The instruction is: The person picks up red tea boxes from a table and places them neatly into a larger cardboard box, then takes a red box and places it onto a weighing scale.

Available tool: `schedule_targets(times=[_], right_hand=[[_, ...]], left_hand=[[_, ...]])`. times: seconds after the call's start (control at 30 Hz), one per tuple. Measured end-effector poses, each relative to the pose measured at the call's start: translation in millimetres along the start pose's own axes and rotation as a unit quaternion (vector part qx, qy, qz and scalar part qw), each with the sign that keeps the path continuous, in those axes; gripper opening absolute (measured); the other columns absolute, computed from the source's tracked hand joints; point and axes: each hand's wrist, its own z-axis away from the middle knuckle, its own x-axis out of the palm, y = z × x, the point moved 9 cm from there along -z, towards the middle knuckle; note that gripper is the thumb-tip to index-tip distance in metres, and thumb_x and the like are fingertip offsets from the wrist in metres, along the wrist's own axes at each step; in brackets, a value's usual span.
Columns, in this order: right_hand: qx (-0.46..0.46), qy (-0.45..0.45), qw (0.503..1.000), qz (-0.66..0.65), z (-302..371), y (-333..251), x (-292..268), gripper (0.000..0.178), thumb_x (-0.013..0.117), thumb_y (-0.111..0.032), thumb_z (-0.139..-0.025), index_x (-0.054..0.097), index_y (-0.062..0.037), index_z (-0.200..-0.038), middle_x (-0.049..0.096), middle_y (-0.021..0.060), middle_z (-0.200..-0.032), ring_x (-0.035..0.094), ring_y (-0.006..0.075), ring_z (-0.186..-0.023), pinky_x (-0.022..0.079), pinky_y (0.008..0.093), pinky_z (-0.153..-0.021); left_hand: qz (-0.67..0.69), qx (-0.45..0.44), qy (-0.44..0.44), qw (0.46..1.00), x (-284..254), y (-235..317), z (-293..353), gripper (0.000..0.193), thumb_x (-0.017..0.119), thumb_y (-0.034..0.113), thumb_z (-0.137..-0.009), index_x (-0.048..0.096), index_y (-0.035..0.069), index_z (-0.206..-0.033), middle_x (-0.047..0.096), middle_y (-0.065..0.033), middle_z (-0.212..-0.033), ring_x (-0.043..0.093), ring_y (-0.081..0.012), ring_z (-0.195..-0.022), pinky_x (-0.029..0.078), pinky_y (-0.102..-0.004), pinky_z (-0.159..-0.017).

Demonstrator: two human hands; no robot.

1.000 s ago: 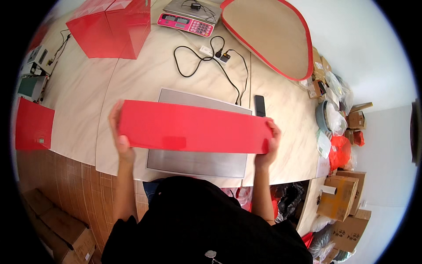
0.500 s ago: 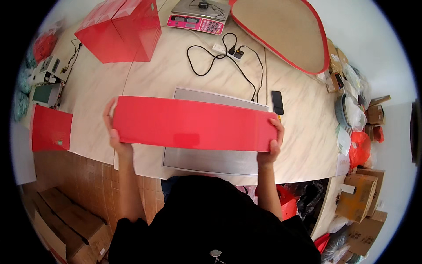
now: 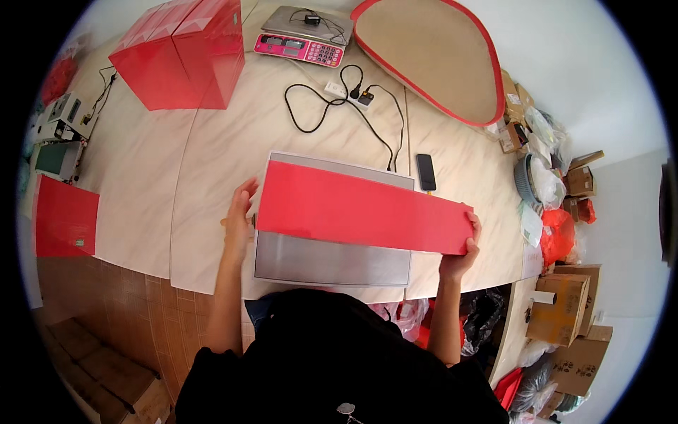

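Note:
A long, flat-faced red box (image 3: 353, 208) is over a grey rectangular plate with a pale border (image 3: 332, 261), slanting down toward the right. My right hand (image 3: 462, 247) grips the box's right end, fingers along the edge and thumb in front. Close beside the left end is my left hand (image 3: 240, 212), its fingers stretched out and apart, with a narrow gap to the box. Part of the plate is hidden beneath the box. Whether the box touches the plate I cannot tell.
Tall red boxes (image 3: 183, 63) stand at the far left, near a pink-fronted scale (image 3: 300, 49). A black cable (image 3: 307, 128) curls behind the plate, a phone (image 3: 426, 172) lies to its right. A red-rimmed tan board (image 3: 431, 60) lies beyond; cartons (image 3: 558, 307) fill the right side.
My left hand has come off the box's left end and its fingers have spread. The box has shifted right and tilted, its right end lower, with my right hand still on it.

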Motion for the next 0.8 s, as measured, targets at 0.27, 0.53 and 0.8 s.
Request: schedule_targets(times=[0.27,0.53,0.8], right_hand=[[-0.012,-0.058,0.998,0.010,12.8,22.0,81.9,0.061,0.049,-0.042,-0.077,0.045,-0.0012,-0.123,0.044,0.0160,-0.130,0.041,0.0276,-0.125,0.031,0.0399,-0.106],[-0.055,-0.202,0.977,0.039,37.8,10.5,187.7,0.060,0.045,-0.048,-0.088,0.047,-0.0016,-0.125,0.034,0.0182,-0.137,0.031,0.0302,-0.130,0.021,0.0412,-0.109],[-0.158,-0.267,0.914,0.261,31.9,4.4,134.0,0.066,0.061,-0.044,-0.082,0.045,-0.0043,-0.133,0.030,0.0185,-0.146,0.030,0.0344,-0.133,0.024,0.0429,-0.109]], left_hand=[[0.033,-0.196,0.079,0.977,-108.3,-118.5,11.5,0.052,0.048,0.051,-0.089,0.053,0.012,-0.123,0.057,-0.0028,-0.107,0.051,-0.0129,-0.097,0.041,-0.0311,-0.087],[0.210,-0.176,0.107,0.956,-199.7,-128.2,13.9,0.050,0.046,0.052,-0.089,0.050,0.020,-0.127,0.053,0.0059,-0.124,0.045,-0.0123,-0.112,0.031,-0.0347,-0.093],[0.117,0.043,0.160,0.979,-169.2,94.8,27.2,0.052,0.049,0.047,-0.090,0.052,0.006,-0.121,0.059,-0.0051,-0.109,0.051,-0.0172,-0.108,0.031,-0.0383,-0.099]])
